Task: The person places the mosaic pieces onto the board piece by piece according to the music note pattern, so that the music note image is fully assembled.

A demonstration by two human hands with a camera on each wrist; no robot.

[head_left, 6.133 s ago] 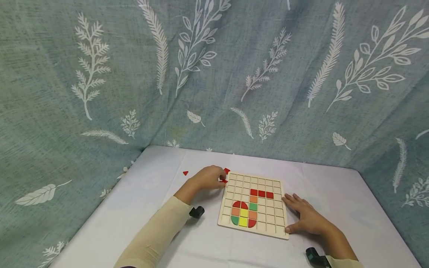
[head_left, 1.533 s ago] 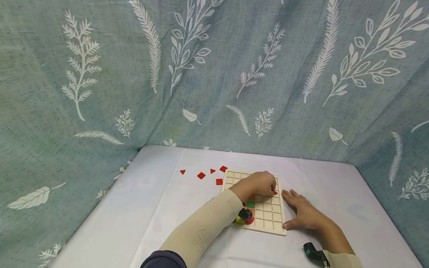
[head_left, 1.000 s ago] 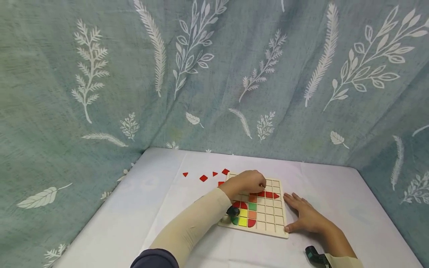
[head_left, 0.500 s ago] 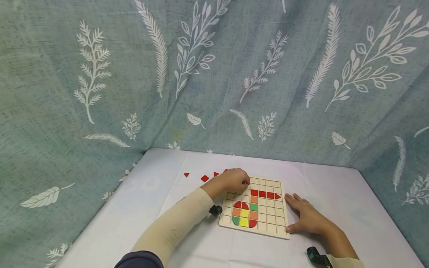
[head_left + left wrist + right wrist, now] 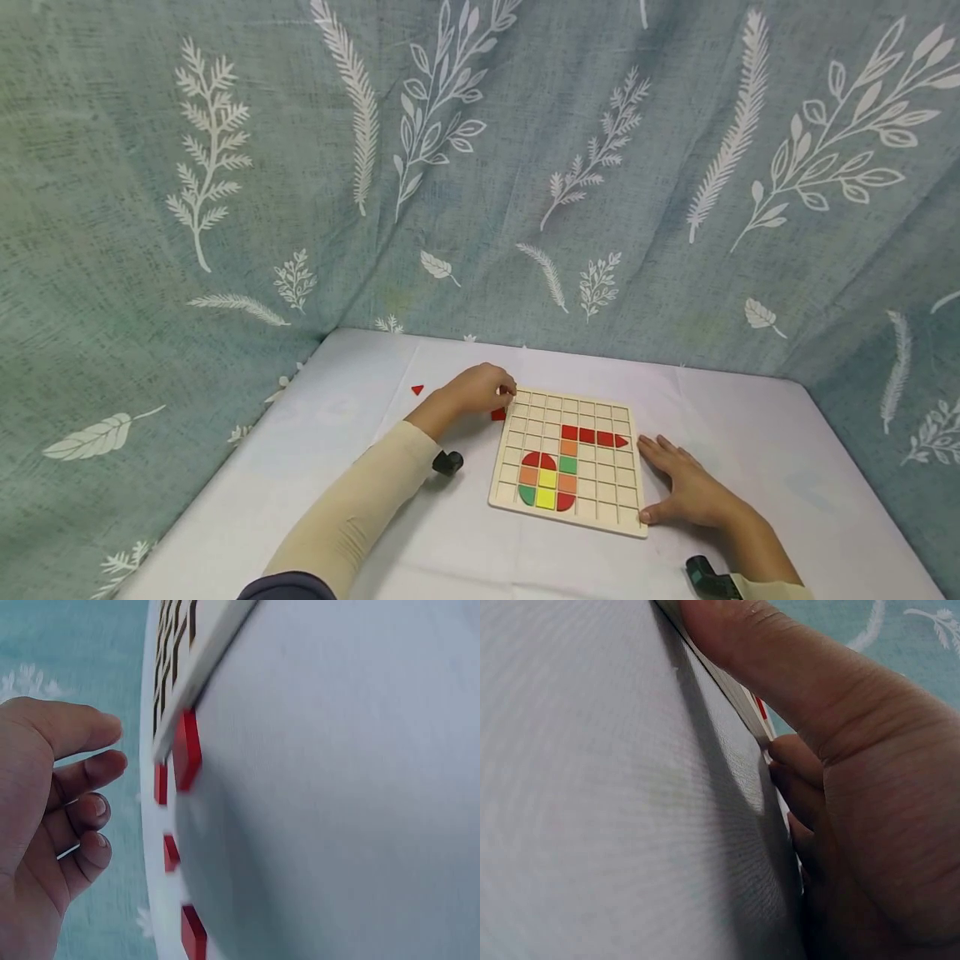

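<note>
My left hand [image 5: 478,389] hovers by the far-left corner of the wooden grid board [image 5: 611,487], its fingers loosely bent and nothing between them. Under its fingertips a red square tile [image 5: 498,414] lies against the board's left edge. The left wrist view shows a gap between thumb [image 5: 97,729] and index finger, above several red tiles [image 5: 187,752]. My right hand [image 5: 686,487] rests flat at the board's right edge, thumb and fingertips against it. On the board, a row of red tiles [image 5: 587,435] ends in a red triangle [image 5: 621,442]; colored tiles [image 5: 547,479] fill cells below it.
A loose red triangle [image 5: 417,389] lies on the white cloth farther left. Other red tiles are hidden behind the left hand in the head view. Black wrist cameras [image 5: 447,463] jut from both wrists. A leaf-patterned green curtain [image 5: 480,208] encloses the table's back and sides.
The left hand set a red triangle at the right end of the red row, then drew back leftward to the loose red tiles. The right hand has stayed at the board's edge.
</note>
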